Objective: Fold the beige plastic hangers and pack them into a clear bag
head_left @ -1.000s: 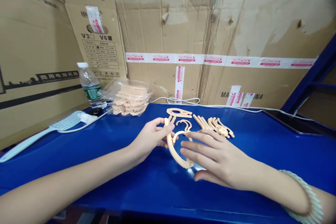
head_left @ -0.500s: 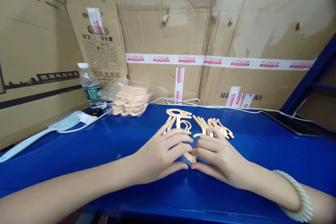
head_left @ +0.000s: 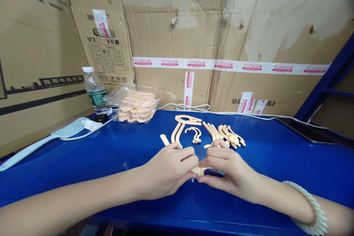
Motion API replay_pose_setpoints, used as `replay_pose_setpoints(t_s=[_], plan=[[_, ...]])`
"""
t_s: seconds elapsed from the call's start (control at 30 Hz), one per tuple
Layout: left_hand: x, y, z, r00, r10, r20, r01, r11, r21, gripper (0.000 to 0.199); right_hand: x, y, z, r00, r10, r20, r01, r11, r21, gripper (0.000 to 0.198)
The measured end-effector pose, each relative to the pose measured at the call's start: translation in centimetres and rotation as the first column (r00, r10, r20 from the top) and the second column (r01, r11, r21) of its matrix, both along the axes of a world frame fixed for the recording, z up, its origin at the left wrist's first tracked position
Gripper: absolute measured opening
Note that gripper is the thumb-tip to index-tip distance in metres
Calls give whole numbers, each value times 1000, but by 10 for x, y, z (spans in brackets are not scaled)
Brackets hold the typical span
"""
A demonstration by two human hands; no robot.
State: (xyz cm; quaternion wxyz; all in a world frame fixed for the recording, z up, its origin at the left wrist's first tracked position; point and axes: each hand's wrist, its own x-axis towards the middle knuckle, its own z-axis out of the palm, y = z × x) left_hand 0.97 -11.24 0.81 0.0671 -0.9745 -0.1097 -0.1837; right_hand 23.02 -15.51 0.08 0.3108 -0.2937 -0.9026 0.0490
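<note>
My left hand [head_left: 171, 169] is closed around a cream plastic hanger piece [head_left: 198, 171]. One straight end of it sticks out above the knuckles, and its other end shows between my two hands. My right hand [head_left: 232, 171] pinches the same end from the other side, fingertips touching those of the left. Fingers hide the middle of the piece. Just beyond lie two curved hanger arms [head_left: 177, 132], a few hanger hooks [head_left: 196, 134] and a closed hanger frame [head_left: 188, 119]. More long arms [head_left: 211, 132] and a cluster of hooks [head_left: 231, 136] lie beyond my right hand.
A clear bag of hanger pieces [head_left: 136, 105] sits at the back left beside a water bottle [head_left: 95, 92]. A pale blue hairbrush [head_left: 63, 131] lies at the left. A white cable [head_left: 235, 113] runs before the cardboard [head_left: 171, 37]. A dark flat device [head_left: 306, 131] lies right.
Both hands have closed more tightly on the hanger piece, which has swung so its upper end leans left. The hooks and arms behind my left hand now show more.
</note>
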Motion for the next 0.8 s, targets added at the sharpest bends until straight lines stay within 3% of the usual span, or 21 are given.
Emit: replay_pose_setpoints(t_s=[0.1,0.17,0.23,0.37,0.5,0.67,0.8], plan=[[-5,9,5,994,-50,95,44,997,60,22,3,7,1,990,-77,-120,60,989,-136,26],[-10,20,11,984,-70,166,60,996,61,21,9,15,2,982,-153,-107,142,984,-110,24],[-18,34,19,980,-58,190,59,998,-1,11,16,26,2,980,-200,-25,199,980,-10,16],[-35,64,30,998,7,69,1,993,-114,4,28,47,-2,967,-248,64,242,967,83,13],[-43,84,25,999,-25,-21,21,987,-162,13,30,61,-10,969,-243,45,238,966,99,16],[-42,88,14,997,-33,-65,17,973,-230,22,25,69,-19,982,-191,4,190,978,86,19],[-40,80,17,998,-15,-54,0,965,-264,21,22,59,-5,980,-169,-101,179,978,107,22]])
